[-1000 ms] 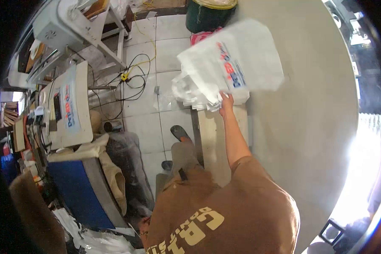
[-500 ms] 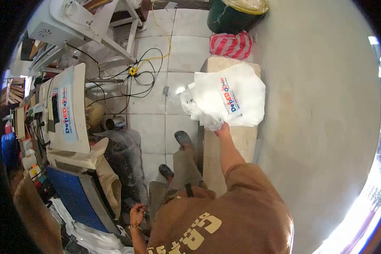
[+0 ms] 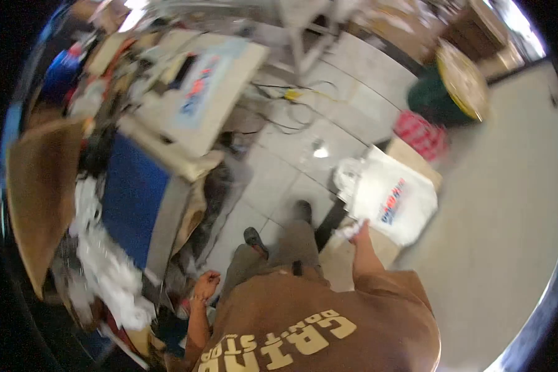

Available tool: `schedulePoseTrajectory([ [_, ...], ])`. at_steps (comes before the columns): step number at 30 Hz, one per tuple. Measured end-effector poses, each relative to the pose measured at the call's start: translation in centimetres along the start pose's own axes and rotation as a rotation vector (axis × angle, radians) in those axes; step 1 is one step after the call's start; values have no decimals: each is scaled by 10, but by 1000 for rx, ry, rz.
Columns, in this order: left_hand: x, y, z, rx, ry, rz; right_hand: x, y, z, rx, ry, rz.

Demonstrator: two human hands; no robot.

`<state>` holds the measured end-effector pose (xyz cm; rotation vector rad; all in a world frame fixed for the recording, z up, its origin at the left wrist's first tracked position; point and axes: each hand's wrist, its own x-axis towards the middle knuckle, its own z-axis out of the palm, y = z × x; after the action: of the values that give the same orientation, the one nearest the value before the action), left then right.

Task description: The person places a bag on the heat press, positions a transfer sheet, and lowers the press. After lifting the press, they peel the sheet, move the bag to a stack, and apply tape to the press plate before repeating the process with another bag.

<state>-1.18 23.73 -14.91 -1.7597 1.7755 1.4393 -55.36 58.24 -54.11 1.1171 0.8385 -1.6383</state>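
My right hand [image 3: 361, 232] is closed on the gathered edge of white plastic bags [image 3: 378, 186]. The bags form a flat stack with red and blue printed lettering, lying over a pale bench [image 3: 378, 248] against the wall. Crumpled handles stick out on the stack's left side. Down at my left side, my left hand [image 3: 206, 285] hangs with its fingers loosely bent and apart, and I see nothing in it. It is nearest to my trouser leg and the blue-backed panel [image 3: 133, 198].
A dark green bin [image 3: 437, 96] and a red-and-white striped bag [image 3: 420, 134] stand beyond the bench. Cables with a yellow connector [image 3: 291, 94] cross the tiled floor. To the left, a board with a printed sheet [image 3: 201, 87] lies above white plastic bags [image 3: 108, 266] and a brown panel [image 3: 46, 192].
The view has swung left, so everything appears turned and shifted. My right hand still grips the bags' edge. My left hand's fingers look more spread than before.
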Motion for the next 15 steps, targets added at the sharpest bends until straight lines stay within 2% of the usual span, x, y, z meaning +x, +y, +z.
schedulePoseTrajectory([
  [1,-9,8,4,70,15,-1,15,1,-17,-96,110,-8],
  [2,-19,21,6,139,25,-4,40,4,-44,-318,42,-70],
  [4,-32,17,11,76,66,-75,32,20,-50,-760,-47,-241],
  [6,-33,1,19,7,82,-133,2,27,18,-859,276,-180],
  [7,-30,-15,24,62,87,-51,-40,31,77,-885,432,-136],
  [8,-34,-30,26,117,98,22,-65,30,115,-948,403,-137],
  [10,-41,-21,23,-270,79,-290,-97,56,185,-1387,75,-278],
  [11,-38,-40,28,-135,196,-35,-75,55,199,-1721,-35,-401],
  [12,-34,-60,32,23,322,216,-151,90,265,-1708,-198,-430],
  [14,-40,-62,-3,-236,140,131,-148,107,313,-1934,-409,-331],
  [15,-40,-69,-21,-158,238,168,-156,124,335,-2087,-371,-358],
])
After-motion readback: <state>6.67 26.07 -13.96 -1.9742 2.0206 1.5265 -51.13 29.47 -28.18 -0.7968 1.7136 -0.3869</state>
